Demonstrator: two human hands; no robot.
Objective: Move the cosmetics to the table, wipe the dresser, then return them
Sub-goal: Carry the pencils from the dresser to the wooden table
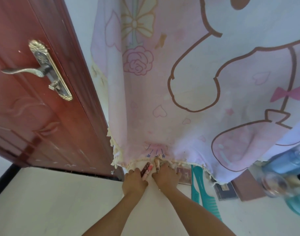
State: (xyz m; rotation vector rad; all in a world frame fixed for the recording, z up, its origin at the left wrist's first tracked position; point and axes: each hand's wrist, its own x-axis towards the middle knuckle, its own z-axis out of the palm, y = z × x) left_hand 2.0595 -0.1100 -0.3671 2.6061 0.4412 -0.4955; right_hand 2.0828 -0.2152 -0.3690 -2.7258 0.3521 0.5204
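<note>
Forearms extend over the white tabletop (60, 201). Left hand (134, 180) grips 2 lipsticks (146, 169), 1 dark red and 1 pink. Right hand (166, 176) grips 1 beige tube (157, 165) at the curtain (163, 82) hem. 2 teal combs (207, 199) lie to the right.
</note>
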